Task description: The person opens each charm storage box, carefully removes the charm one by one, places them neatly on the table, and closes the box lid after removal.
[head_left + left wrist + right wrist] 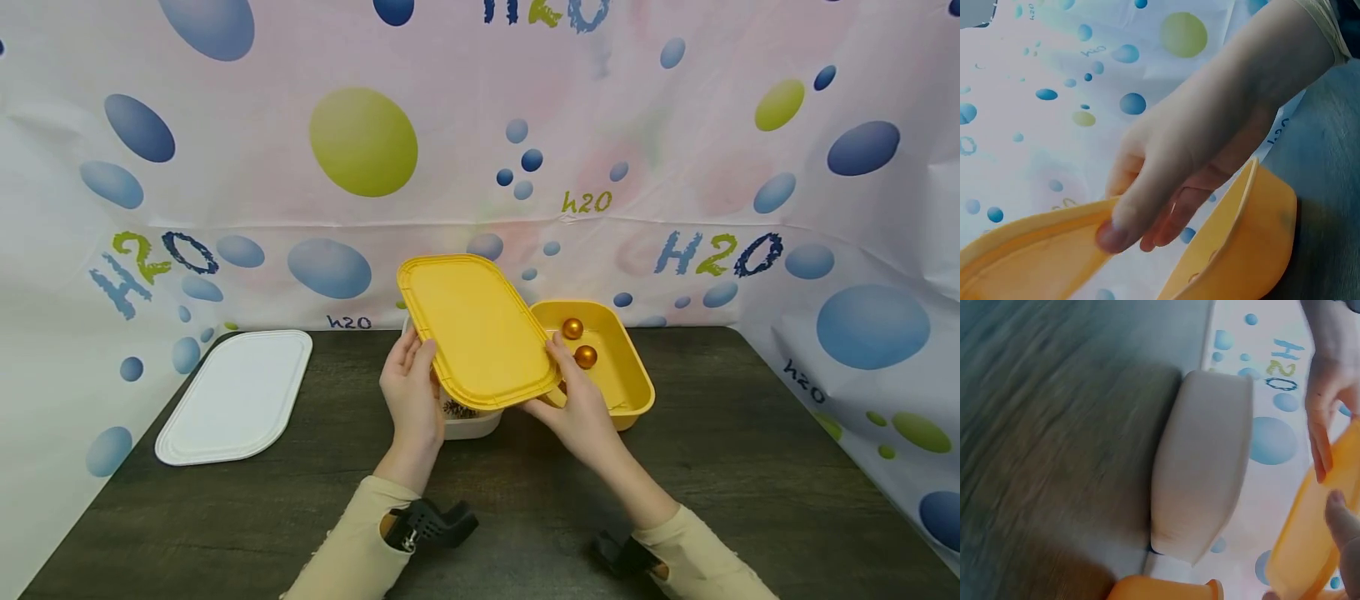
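Observation:
A yellow plastic lid (pixel 480 333) is held up, tilted, between both hands. My left hand (pixel 412 392) grips its left edge, thumb on the near side; my right hand (pixel 581 408) pinches the lower right corner. Partly covered by the lid in the head view is a white container (pixel 471 429), and a dark pine cone (pixel 457 410) shows inside it. Right behind my right hand stands an uncovered yellow container (pixel 633 379) with two shiny gold balls, one farther back (pixel 573 328) and one nearer (pixel 586 357). The right wrist view shows the white container (pixel 1200 462) from its side.
A white lid (pixel 232 396) lies flat at the left on the dark wooden table (pixel 247 525). Behind the table hangs a white backdrop (pixel 465 175) with blue and green dots.

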